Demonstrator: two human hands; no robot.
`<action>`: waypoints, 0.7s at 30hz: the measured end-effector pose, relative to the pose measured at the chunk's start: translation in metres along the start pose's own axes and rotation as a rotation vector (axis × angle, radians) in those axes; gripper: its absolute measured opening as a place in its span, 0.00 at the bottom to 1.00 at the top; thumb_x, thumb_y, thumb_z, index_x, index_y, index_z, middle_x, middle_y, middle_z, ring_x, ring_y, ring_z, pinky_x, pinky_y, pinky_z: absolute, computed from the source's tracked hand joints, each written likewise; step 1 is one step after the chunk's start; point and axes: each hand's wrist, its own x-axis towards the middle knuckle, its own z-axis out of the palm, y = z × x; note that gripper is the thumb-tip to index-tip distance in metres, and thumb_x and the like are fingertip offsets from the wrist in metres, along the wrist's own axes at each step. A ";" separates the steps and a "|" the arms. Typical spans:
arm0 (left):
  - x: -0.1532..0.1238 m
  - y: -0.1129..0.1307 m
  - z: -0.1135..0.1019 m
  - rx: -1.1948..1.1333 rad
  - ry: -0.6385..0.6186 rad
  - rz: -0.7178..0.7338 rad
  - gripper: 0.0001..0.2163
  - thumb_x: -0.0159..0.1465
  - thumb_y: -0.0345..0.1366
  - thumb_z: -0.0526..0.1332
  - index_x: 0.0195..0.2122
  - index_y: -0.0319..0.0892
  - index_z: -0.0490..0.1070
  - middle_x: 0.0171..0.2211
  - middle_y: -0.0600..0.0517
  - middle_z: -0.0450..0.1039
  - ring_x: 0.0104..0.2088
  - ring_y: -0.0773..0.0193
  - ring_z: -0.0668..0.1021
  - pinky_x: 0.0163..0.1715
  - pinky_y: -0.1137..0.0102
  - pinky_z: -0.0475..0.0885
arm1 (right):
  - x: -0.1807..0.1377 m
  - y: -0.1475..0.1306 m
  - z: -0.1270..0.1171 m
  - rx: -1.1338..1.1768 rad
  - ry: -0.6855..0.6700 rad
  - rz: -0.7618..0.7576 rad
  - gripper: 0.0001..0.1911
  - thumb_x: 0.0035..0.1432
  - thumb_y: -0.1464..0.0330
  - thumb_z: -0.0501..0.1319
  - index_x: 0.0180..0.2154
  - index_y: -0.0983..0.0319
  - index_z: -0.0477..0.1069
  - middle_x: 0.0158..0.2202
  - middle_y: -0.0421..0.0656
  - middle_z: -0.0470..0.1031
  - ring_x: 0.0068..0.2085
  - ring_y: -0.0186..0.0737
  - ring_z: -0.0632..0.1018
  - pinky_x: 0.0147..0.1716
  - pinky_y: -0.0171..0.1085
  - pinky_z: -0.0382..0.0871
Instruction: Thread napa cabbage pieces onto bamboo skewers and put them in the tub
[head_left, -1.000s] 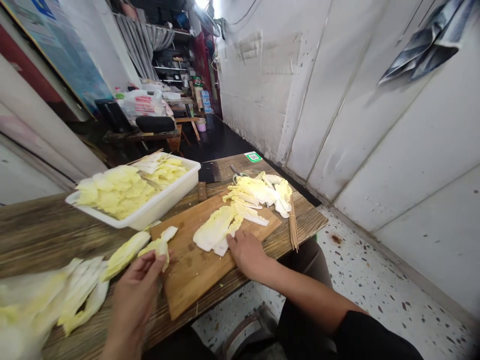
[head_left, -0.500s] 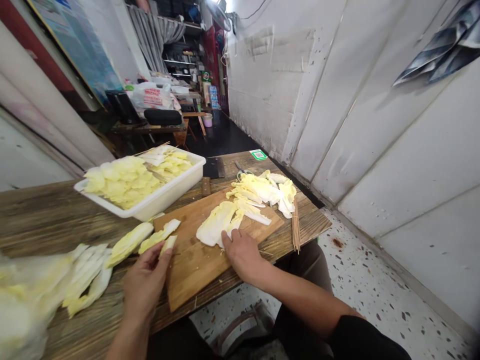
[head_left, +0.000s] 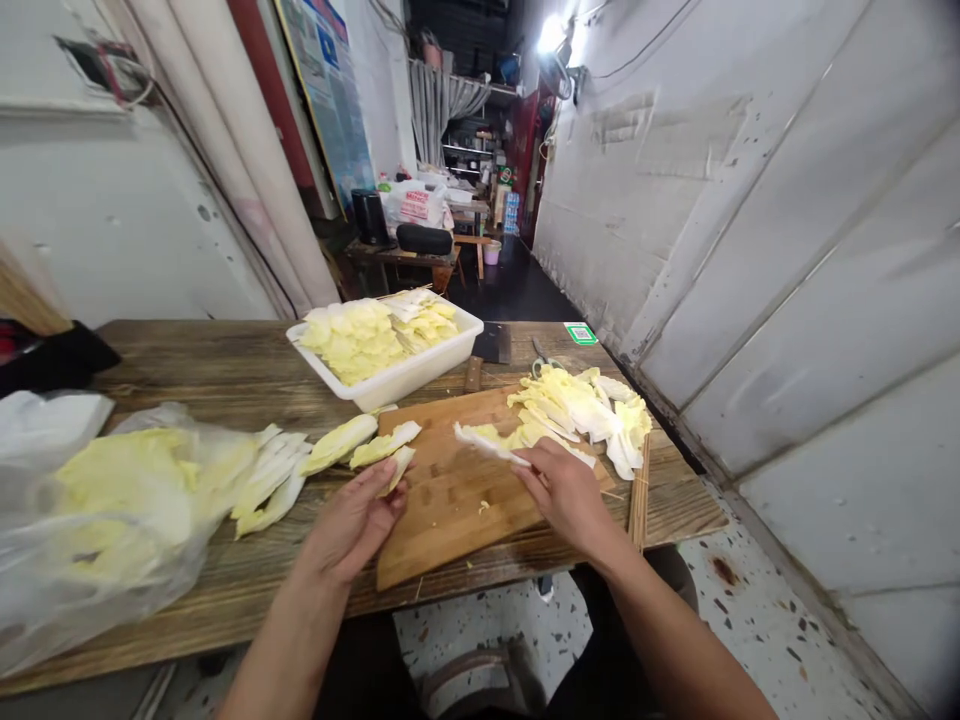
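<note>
My left hand (head_left: 367, 520) pinches a small pale piece of napa cabbage leaf (head_left: 401, 468) at the left edge of the wooden cutting board (head_left: 442, 520). Over the board, my right hand (head_left: 559, 490) grips a larger cabbage leaf (head_left: 487, 440) by its near edge, tilted up so it shows edge-on. A pile of yellow-white cabbage leaves (head_left: 577, 400) covers the board's far right corner. Left of the board lie more loose leaves (head_left: 341, 443). Thin wooden skewers (head_left: 639, 500) rest beside the pile on the right.
A white plastic tub (head_left: 420, 380) heaped with cabbage leaves stands behind the board. Near it lie a cleaver (head_left: 474, 372) and scissors (head_left: 541, 355). On the left sits a clear plastic bag (head_left: 172, 570) with cabbage inside. A green-edged code card (head_left: 580, 333) marks the table's far right corner.
My right hand has lifted the large leaf from lying flat on the board and tilted it up. My left hand still holds its small piece. The head view has swung left.
</note>
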 end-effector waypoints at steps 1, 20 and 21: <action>-0.001 0.000 0.002 -0.020 0.002 0.002 0.04 0.57 0.30 0.67 0.33 0.44 0.79 0.35 0.50 0.79 0.28 0.69 0.75 0.24 0.76 0.71 | -0.003 0.002 -0.003 0.183 -0.022 -0.005 0.12 0.69 0.66 0.56 0.42 0.61 0.78 0.34 0.41 0.72 0.35 0.36 0.73 0.36 0.33 0.64; -0.038 0.004 0.028 -0.247 -0.049 -0.084 0.08 0.49 0.33 0.74 0.30 0.44 0.78 0.31 0.53 0.80 0.35 0.62 0.79 0.41 0.70 0.79 | -0.014 0.008 0.011 0.873 -0.331 0.146 0.27 0.56 0.45 0.62 0.29 0.64 0.71 0.26 0.39 0.71 0.29 0.36 0.70 0.33 0.35 0.64; -0.038 0.005 0.029 -0.273 -0.030 -0.096 0.07 0.50 0.31 0.72 0.30 0.44 0.78 0.31 0.53 0.80 0.35 0.63 0.79 0.40 0.71 0.79 | -0.014 0.008 0.011 0.872 -0.334 0.151 0.27 0.56 0.45 0.62 0.28 0.64 0.70 0.26 0.39 0.70 0.29 0.35 0.69 0.32 0.35 0.63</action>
